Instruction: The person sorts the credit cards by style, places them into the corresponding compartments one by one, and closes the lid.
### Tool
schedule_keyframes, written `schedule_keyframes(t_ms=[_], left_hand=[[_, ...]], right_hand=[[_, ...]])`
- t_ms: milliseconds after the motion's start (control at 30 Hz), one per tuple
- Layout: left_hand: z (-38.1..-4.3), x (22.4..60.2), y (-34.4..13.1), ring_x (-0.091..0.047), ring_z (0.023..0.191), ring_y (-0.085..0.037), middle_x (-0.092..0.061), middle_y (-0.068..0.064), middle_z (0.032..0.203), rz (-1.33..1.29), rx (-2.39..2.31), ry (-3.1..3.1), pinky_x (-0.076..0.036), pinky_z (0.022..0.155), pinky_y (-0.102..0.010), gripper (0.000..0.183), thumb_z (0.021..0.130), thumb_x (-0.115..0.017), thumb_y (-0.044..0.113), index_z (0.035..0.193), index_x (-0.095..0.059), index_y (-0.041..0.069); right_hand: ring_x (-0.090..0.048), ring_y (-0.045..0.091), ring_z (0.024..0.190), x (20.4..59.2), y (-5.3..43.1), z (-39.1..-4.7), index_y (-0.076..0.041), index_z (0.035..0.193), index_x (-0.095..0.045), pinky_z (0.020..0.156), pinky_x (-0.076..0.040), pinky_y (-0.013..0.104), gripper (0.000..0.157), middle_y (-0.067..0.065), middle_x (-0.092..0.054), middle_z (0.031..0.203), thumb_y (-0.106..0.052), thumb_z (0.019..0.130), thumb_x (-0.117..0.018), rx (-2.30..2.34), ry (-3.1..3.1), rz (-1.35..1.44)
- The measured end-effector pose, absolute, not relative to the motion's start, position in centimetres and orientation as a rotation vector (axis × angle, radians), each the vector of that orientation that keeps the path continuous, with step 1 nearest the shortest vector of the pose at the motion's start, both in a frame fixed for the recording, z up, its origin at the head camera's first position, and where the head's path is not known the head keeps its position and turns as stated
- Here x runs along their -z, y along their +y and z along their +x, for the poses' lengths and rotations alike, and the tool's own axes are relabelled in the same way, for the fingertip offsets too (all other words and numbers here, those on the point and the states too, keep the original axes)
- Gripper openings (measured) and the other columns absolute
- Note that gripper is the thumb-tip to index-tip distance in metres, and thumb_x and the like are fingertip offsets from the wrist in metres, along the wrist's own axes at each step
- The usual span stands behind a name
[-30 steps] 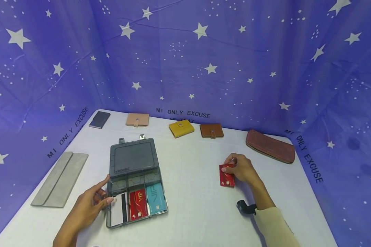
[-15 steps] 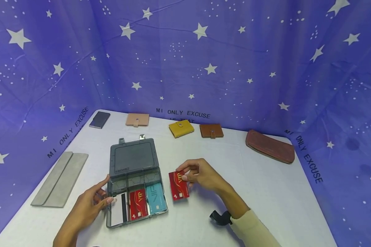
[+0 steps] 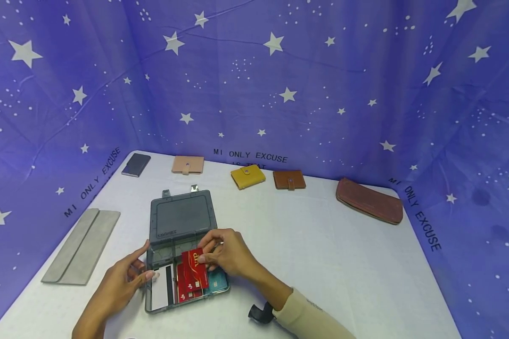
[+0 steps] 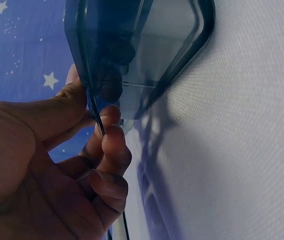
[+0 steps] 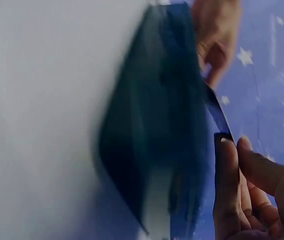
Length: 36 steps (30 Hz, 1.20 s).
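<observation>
In the head view, a translucent grey plastic case [image 3: 183,214] lies with its lid folded back. My left hand [image 3: 119,282] grips its left edge, and the left wrist view shows thumb and curled fingers at a thin dark edge [image 4: 95,112]. My right hand [image 3: 229,252] pinches a red VIP card [image 3: 192,270] over the middle compartment, overlapping another red card [image 3: 183,297] there. To the left lies a white card [image 3: 159,287] with a black stripe; to the right, a partly hidden teal card [image 3: 217,282]. Blurred in the right wrist view is the case [image 5: 157,110].
Along the table's back lie a dark card holder [image 3: 136,165], a pink wallet [image 3: 188,165], a yellow wallet [image 3: 248,177], a brown wallet [image 3: 289,179] and a maroon zip pouch [image 3: 369,200]. A grey flap sleeve [image 3: 81,246] lies far left. A star-printed curtain [image 3: 322,70] surrounds the table.
My right hand has carried the red card leftward from the right of the table to over the case. The left hand has stayed at the case's left edge.
</observation>
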<state>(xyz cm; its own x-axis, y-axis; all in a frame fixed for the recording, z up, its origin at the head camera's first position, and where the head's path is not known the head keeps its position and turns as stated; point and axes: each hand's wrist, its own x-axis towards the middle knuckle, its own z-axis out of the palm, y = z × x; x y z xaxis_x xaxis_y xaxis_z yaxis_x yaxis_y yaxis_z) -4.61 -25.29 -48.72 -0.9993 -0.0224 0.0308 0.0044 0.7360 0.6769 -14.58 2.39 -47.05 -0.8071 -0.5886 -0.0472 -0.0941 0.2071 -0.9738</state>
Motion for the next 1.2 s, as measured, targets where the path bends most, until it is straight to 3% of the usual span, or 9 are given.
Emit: schedule_keyframes(t_ms=[167,267,467,567,700,833,1000,1200], left_hand=[[-4.7,48.7,-25.2,-0.048,0.068,0.0,-0.062,-0.004,0.099,0.014,1.115,-2.893,-0.04,0.06,-0.023,0.07,0.088,-0.076,0.021,0.15,-0.045,0.012],[-4.8,48.7,-25.1,-0.049,0.068,0.0,-0.063,-0.004,0.099,0.012,1.108,-2.901,-0.04,0.061,-0.023,0.07,0.088,-0.076,0.022,0.15,-0.044,0.012],[-4.4,49.0,-25.4,-0.052,0.07,0.001,-0.066,-0.002,0.1,0.018,1.097,-2.874,-0.044,0.063,-0.023,0.071,0.089,-0.076,0.024,0.151,-0.044,0.016],[-3.7,49.3,-25.7,-0.055,0.067,0.0,-0.067,-0.007,0.105,-0.001,1.229,-2.825,-0.048,0.062,-0.023,0.072,0.087,-0.077,0.019,0.151,-0.044,0.014],[-2.9,49.7,-25.7,-0.057,0.064,-0.004,-0.062,-0.017,0.108,-0.074,1.527,-2.735,-0.05,0.057,-0.025,0.076,0.086,-0.076,0.009,0.152,-0.039,0.007],[-2.8,50.0,-25.4,-0.054,0.065,-0.002,-0.054,-0.016,0.102,-0.127,1.716,-2.645,-0.049,0.053,-0.027,0.075,0.088,-0.073,0.005,0.153,-0.035,0.0],[-3.3,50.2,-25.0,-0.05,0.065,0.0,-0.049,-0.015,0.101,-0.106,1.793,-2.585,-0.049,0.052,-0.027,0.075,0.088,-0.072,0.002,0.153,-0.034,0.0],[-4.7,50.4,-24.9,-0.05,0.066,0.0,-0.046,-0.018,0.106,-0.063,1.876,-2.508,-0.05,0.054,-0.028,0.074,0.091,-0.068,0.0,0.155,-0.03,0.002]], right_hand=[[-0.06,0.007,0.056,47.5,1.1,-14.1,-0.012,0.095,-0.074,0.053,-0.053,0.021,0.023,-0.009,-0.065,0.074,-0.02,0.077,-0.086,1.429,2.329,-0.757],[-0.058,0.007,0.063,47.6,1.3,-14.8,-0.013,0.098,-0.074,0.057,-0.051,0.02,0.025,-0.008,-0.064,0.078,-0.026,0.08,-0.084,1.427,2.466,-0.784],[-0.058,0.021,0.11,48.1,2.2,-18.3,-0.023,0.129,-0.061,0.092,-0.051,0.035,0.044,0.001,-0.064,0.122,-0.039,0.091,-0.073,1.431,2.675,-0.651],[-0.053,0.027,0.123,48.5,2.4,-19.5,-0.022,0.142,-0.051,0.102,-0.047,0.044,0.057,0.007,-0.057,0.139,-0.041,0.092,-0.071,1.388,2.591,-0.572],[-0.052,0.029,0.129,49.0,2.4,-20.2,-0.018,0.148,-0.045,0.107,-0.045,0.048,0.065,0.011,-0.053,0.146,-0.038,0.092,-0.071,1.415,2.449,-0.504],[-0.053,0.031,0.129,49.3,2.2,-20.5,-0.015,0.147,-0.044,0.106,-0.046,0.047,0.064,0.014,-0.052,0.147,-0.035,0.093,-0.071,1.594,2.307,-0.445],[-0.055,0.029,0.129,49.1,2.2,-21.2,-0.013,0.146,-0.042,0.106,-0.047,0.046,0.059,0.013,-0.051,0.147,-0.033,0.096,-0.067,1.794,2.168,-0.461],[-0.054,0.025,0.133,47.6,3.2,-21.9,-0.019,0.148,-0.038,0.111,-0.041,0.046,0.054,0.004,-0.056,0.144,-0.043,0.102,-0.054,1.969,2.004,-0.441]])
